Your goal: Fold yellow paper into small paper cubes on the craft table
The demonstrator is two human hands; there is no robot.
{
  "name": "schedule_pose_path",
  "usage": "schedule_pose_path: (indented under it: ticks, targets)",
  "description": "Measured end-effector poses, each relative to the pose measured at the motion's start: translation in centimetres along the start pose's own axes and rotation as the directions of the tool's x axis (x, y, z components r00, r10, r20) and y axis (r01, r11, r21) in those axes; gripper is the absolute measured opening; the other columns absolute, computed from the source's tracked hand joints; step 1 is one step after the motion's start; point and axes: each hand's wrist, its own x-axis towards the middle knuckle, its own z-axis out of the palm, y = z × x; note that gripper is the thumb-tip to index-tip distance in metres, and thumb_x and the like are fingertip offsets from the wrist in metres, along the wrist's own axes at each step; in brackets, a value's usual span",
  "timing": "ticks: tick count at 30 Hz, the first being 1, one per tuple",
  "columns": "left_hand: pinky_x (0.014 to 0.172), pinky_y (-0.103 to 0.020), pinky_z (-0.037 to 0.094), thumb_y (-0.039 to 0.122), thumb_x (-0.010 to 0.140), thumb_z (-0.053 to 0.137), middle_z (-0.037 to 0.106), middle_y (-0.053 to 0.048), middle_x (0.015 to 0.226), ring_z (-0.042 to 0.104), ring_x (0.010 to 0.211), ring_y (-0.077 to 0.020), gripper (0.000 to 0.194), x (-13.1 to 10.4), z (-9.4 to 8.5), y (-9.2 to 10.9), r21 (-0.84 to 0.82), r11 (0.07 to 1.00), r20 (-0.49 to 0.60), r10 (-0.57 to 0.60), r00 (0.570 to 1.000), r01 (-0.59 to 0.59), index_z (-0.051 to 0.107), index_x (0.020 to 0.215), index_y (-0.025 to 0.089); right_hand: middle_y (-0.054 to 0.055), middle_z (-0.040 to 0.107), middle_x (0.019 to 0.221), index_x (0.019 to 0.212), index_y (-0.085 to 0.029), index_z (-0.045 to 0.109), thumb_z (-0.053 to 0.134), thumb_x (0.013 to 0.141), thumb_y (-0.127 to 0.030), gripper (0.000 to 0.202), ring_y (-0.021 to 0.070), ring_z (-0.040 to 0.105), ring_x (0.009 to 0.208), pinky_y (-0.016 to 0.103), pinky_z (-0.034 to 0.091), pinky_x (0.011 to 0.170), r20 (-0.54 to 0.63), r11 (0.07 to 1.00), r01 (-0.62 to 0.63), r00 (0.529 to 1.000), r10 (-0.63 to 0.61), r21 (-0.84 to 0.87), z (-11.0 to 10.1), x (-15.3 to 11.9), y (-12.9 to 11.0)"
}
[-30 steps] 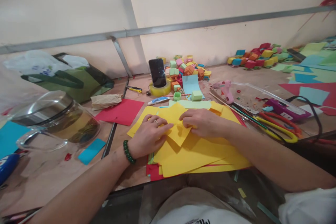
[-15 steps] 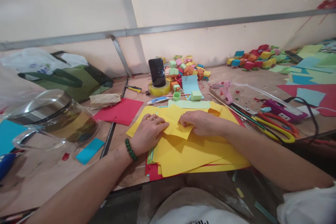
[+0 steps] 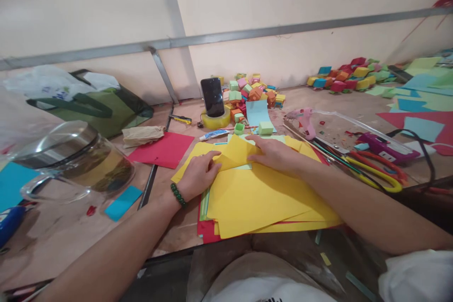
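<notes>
A small piece of yellow paper [image 3: 235, 152] with creases is raised a little above the stack, its near edge tilted up. My left hand [image 3: 198, 173], a dark green bead bracelet on its wrist, pinches the left end between thumb and fingers. At the other end, my right hand [image 3: 273, 152] grips the paper with its fingertips tucked partly out of sight. Beneath lies a stack of yellow sheets [image 3: 262, 198], with green and red sheets showing at its edges. Just beyond the hands sit a pale green paper box [image 3: 265, 128] and an open green one [image 3: 239, 129].
A phone [image 3: 213, 96] leans on a yellow tape roll [image 3: 215, 120] before a pile of paper boxes [image 3: 255, 92]. Rightward lie a pink glue gun [image 3: 304, 121], scissors [image 3: 377, 174] and a purple power strip [image 3: 385, 146]. A glass teapot [image 3: 102, 170] stands at left.
The yellow piece has been lifted and folded upward, its near edge moving away from me. Both hands now hold its ends, the right hand a little farther right.
</notes>
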Motion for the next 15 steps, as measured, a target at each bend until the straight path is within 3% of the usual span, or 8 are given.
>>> schedule_pose_path:
  ticks: [2,4,7,9,10,12,15]
  targets:
    - [0.072,-0.034,0.046,0.022,0.088,0.048,0.066,-0.004,0.075,0.060,0.073,-0.0203,0.037,0.0,0.1,-0.2,0.052,0.999,-0.023,0.007,1.000,-0.005,0.056,0.123,0.014,0.012,0.065,0.111,0.139,-0.021,0.041,0.059,0.085,-0.033,0.058,0.0269,0.061,0.100,0.034,0.046,0.080,-0.062,0.997,0.027,0.998,-0.031,-0.068,0.2,0.1,-0.1]
    - [0.079,-0.038,0.047,0.021,0.087,0.047,0.066,-0.009,0.089,0.060,0.087,-0.0237,0.041,-0.1,0.3,-0.2,0.143,0.988,-0.061,0.075,0.995,-0.065,0.055,0.128,0.014,0.012,0.063,0.113,0.130,-0.023,0.052,0.057,0.086,-0.023,0.044,0.0250,0.059,0.102,0.032,0.046,0.077,-0.102,0.976,0.162,0.979,-0.178,-0.147,0.5,0.1,-0.1]
    - [0.088,-0.044,0.045,0.018,0.089,0.046,0.060,-0.013,0.116,0.055,0.106,-0.0272,0.040,-0.5,0.4,0.1,0.260,0.943,-0.042,0.227,0.973,-0.209,0.059,0.126,0.024,0.010,0.062,0.115,0.110,-0.023,0.066,0.050,0.088,-0.012,0.030,0.0213,0.056,0.102,0.028,0.044,0.072,-0.033,0.849,0.463,0.873,-0.487,-0.255,1.2,0.3,0.0]
    - [0.089,-0.048,0.044,0.019,0.090,0.045,0.057,-0.013,0.124,0.052,0.111,-0.0293,0.035,-0.8,0.3,0.4,0.315,0.901,0.009,0.311,0.950,-0.298,0.066,0.117,0.029,0.010,0.064,0.111,0.104,-0.022,0.069,0.048,0.090,-0.013,0.027,0.0199,0.055,0.098,0.026,0.043,0.068,0.051,0.762,0.582,0.803,-0.594,-0.284,1.4,0.3,0.2]
    - [0.089,-0.049,0.044,0.021,0.090,0.046,0.056,-0.013,0.126,0.051,0.111,-0.0303,0.033,-0.9,0.1,0.6,0.337,0.881,0.032,0.343,0.939,-0.333,0.069,0.112,0.030,0.011,0.065,0.108,0.103,-0.021,0.070,0.048,0.090,-0.013,0.026,0.0196,0.055,0.096,0.026,0.042,0.067,0.083,0.744,0.602,0.790,-0.607,-0.291,1.4,0.2,0.2]
    - [0.087,-0.049,0.046,0.020,0.090,0.046,0.059,-0.013,0.124,0.053,0.109,-0.0303,0.031,-1.1,-0.4,0.9,0.363,0.850,0.068,0.384,0.921,-0.381,0.072,0.105,0.028,0.011,0.067,0.100,0.099,-0.019,0.070,0.049,0.088,-0.011,0.025,0.0193,0.054,0.093,0.024,0.041,0.064,0.129,0.753,0.578,0.812,-0.570,-0.313,1.1,-0.1,0.3]
    - [0.083,-0.046,0.050,0.015,0.087,0.048,0.063,-0.013,0.118,0.056,0.102,-0.0289,0.031,-1.5,-1.6,1.2,0.386,0.821,0.122,0.406,0.906,-0.420,0.074,0.098,0.026,0.012,0.068,0.090,0.088,-0.016,0.071,0.051,0.082,-0.005,0.024,0.0201,0.057,0.091,0.024,0.040,0.061,0.198,0.805,0.456,0.890,-0.411,-0.380,0.1,-1.0,0.1]
